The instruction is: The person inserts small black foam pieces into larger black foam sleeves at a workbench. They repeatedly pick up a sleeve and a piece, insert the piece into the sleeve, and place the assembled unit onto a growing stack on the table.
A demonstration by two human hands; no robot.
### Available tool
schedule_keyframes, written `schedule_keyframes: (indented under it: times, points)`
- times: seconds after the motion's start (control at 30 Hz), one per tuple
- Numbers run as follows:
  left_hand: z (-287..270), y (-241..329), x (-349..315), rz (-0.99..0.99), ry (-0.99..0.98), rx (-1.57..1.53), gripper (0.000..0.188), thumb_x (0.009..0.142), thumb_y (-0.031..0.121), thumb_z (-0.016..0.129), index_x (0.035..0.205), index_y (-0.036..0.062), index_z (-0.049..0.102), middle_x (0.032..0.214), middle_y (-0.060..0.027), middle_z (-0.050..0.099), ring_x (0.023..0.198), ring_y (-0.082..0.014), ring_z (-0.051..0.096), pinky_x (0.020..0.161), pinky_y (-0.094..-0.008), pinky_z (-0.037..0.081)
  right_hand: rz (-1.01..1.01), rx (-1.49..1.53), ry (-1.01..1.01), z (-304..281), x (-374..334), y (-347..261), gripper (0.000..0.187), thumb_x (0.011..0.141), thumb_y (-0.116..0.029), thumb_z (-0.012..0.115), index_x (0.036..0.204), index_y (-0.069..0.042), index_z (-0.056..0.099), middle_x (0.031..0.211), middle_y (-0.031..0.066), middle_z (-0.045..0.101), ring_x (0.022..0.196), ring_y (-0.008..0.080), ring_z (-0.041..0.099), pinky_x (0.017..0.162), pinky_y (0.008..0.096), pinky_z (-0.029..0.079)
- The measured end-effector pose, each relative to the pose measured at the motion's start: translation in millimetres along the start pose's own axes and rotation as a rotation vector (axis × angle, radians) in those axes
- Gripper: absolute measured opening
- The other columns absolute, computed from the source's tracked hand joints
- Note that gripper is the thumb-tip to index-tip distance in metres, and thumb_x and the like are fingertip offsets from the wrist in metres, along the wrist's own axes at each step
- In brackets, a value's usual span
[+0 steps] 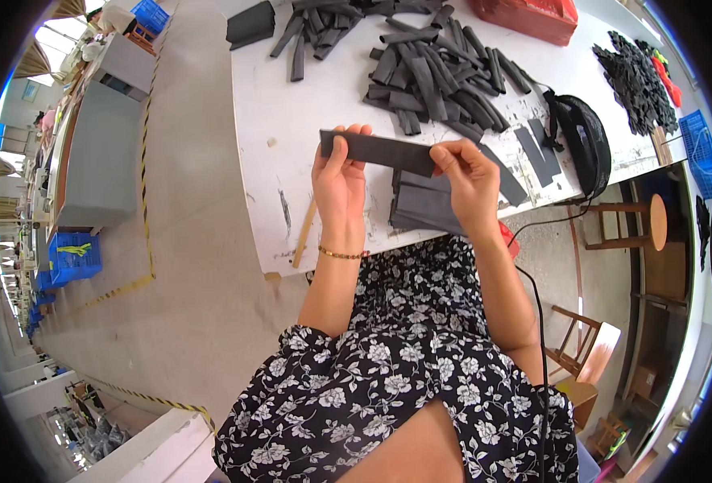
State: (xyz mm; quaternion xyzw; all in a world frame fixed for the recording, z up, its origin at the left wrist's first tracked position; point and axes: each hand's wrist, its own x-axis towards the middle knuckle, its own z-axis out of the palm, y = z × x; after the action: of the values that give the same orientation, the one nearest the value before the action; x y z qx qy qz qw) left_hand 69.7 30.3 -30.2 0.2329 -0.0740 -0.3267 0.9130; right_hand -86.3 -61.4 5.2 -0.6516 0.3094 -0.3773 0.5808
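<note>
Between my two hands a dark grey fabric strip is stretched out flat, above the white table. My left hand pinches its left end, thumb on top and fingers behind. The other end is gripped by my right hand between thumb and bent fingers. Under the strip, near the table's front edge, lies a stack of dark grey fabric pieces, partly hidden by my right hand. Farther back is a big heap of rolled or folded dark strips. Several flat strips lie right of my right hand.
The white table carries a wooden stick near its left front corner. A black mesh bag sits at right, a red package at the back, dark scraps far right. A black cable hangs beside my right arm; wooden stools stand right.
</note>
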Motion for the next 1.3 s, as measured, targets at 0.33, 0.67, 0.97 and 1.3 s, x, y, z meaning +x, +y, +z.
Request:
schedule_keyframes:
  times: [0.33,0.67,0.97,1.3]
  points:
    - [-37,-44,-63,0.141,-0.187,1.369,0.022,0.082,0.009,0.075,0.103,0.0045,0.068,0.09,-0.0002,0.066,0.075,-0.0096,0.056,0.068,-0.0218,0.046,0.242,-0.448,0.152,-75,-58,49,0.02,0.093,-0.017,0.066,0.09,0.002,0.067,0.067,-0.0003,0.058,0.062,0.0072,0.05,0.056,0.0245,0.04]
    - [-11,-78,114,0.549,-0.321,1.517,0.008,0.084,0.008,0.068,0.09,0.0022,0.069,0.092,-0.0069,0.067,0.084,-0.0211,0.063,0.075,-0.0315,0.05,-0.1,-1.238,0.194,-122,-4,112,0.043,0.078,-0.019,0.075,0.117,-0.005,0.062,0.118,0.0132,0.06,0.109,0.034,0.053,0.09,0.0462,0.043]
    - [-24,-132,144,0.459,-0.695,1.886,0.018,0.073,0.009,0.077,0.087,0.0032,0.068,0.091,-0.0104,0.066,0.087,-0.0284,0.064,0.079,-0.037,0.051,-0.171,-1.379,-0.081,-122,1,125,0.024,0.083,-0.015,0.066,0.101,0.002,0.065,0.1,0.0142,0.061,0.097,0.0309,0.056,0.083,0.0405,0.047]
    - [-10,-62,108,-0.358,-0.117,0.988,0.03,0.089,0.021,0.071,0.096,-0.0084,0.068,0.09,-0.0145,0.071,0.072,-0.0157,0.066,0.067,-0.0262,0.051,-0.09,-1.113,0.063,-124,3,119,0.004,0.082,-0.004,0.064,0.081,0.0,0.065,0.091,0.018,0.064,0.084,0.0361,0.061,0.074,0.0442,0.05]
